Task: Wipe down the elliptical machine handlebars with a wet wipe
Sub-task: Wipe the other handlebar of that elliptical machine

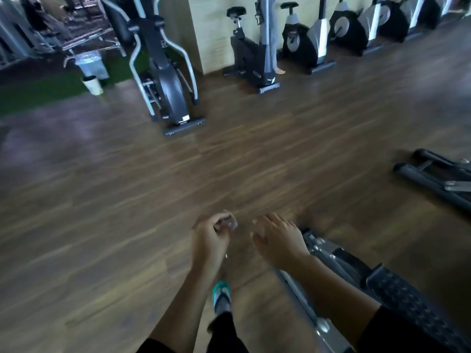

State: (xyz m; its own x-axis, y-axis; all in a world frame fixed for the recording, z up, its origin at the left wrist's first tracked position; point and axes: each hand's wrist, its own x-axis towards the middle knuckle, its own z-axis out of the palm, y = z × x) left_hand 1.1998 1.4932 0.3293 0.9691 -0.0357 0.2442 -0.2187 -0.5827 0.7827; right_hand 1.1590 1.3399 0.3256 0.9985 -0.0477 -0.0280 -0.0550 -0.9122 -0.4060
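Wet wipe [231, 222], if that small pale scrap is one (blur hides detail), is pinched in the curled left hand [211, 238] at lower centre. The right hand [279, 240] hangs slack and holds nothing. It is best unfolded flat before reaching the elliptical machine [167, 80] at upper left, then wrapped round each bar.

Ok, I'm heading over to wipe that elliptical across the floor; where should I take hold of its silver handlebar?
Probably the pillar-side silver handlebar, on its near-upright stretch beside the dark body, coming from the open floor on that side: the tube looks slim and stands clear there.
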